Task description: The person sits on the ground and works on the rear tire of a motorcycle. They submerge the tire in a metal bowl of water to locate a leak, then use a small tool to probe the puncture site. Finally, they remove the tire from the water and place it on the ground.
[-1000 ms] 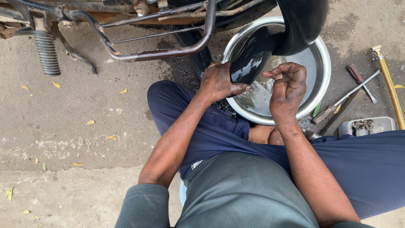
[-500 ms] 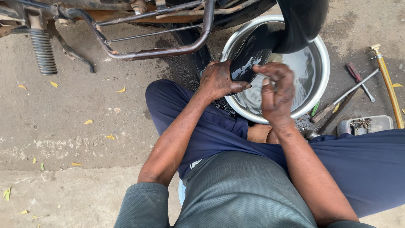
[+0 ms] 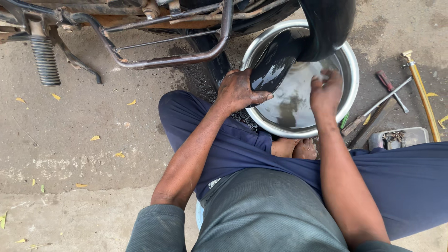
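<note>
My left hand grips the lower end of a wet black inner tube that curves down into a steel basin holding murky water. The tube rises to a wider black loop at the top of the frame. My right hand reaches into the basin over the water, fingers bent and pointing away from me, holding nothing I can see. I sit low with my knees apart in dark blue trousers; my bare feet rest just below the basin's near rim.
A motorcycle's rusty frame tubes and a ribbed footpeg cross the top left. Right of the basin lie a hammer, a red-handled screwdriver, a yellow pump and a small tray of parts. Yellow leaves dot the concrete.
My right hand has left the tube, where it was pinching beside the left hand, and has moved forward and right into the basin. The left hand keeps its grip.
</note>
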Tool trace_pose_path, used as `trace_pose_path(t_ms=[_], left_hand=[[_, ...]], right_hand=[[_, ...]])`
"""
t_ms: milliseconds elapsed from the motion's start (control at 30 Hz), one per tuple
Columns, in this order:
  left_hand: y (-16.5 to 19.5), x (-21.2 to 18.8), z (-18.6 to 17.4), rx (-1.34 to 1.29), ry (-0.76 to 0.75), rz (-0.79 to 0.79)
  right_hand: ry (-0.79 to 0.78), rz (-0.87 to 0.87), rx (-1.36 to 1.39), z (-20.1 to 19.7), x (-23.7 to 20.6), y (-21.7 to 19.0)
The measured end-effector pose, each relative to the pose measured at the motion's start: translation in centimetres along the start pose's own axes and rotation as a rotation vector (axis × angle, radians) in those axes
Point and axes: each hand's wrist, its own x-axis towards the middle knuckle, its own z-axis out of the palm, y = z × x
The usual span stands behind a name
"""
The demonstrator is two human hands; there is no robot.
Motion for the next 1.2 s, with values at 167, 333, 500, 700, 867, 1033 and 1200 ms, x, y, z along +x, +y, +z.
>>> trace_pose_path(t_ms=[167, 333, 500, 700, 867, 1033, 1200], left_hand=[[-0.2, 0.1, 0.2, 0.026, 0.046, 0.034], [-0.4, 0.3, 0.4, 0.046, 0.044, 0.028], [-0.4, 0.4, 0.3, 0.032, 0.017, 0.032], [-0.3, 0.5, 0.2, -0.01, 0.017, 0.042], [-0.3, 0.4, 0.1, 0.02, 0.033, 0.051], [-0.4, 0.5, 0.0, 0.019, 0.023, 0.046], [-0.5, 0.5, 0.1, 0.001, 0.02, 0.06]], right_hand=[[-0.253, 0.173, -0.487, 3.8, -0.9, 7.0], [-0.511, 0.163, -0.753, 2.5, -0.7, 1.5], [-0.238, -0.218, -0.43, -3.6, -1.6, -9.3], [-0.185, -0.783, -0.099, -4.1, -6.1, -16.0], [-0.171, -0.678, 0.069, -4.2, -5.9, -15.8], [-0.136, -0.333, 0.289, -5.8, -5.3, -14.3], [-0.165, -0.362, -0.036, -6.0, -5.6, -13.8]])
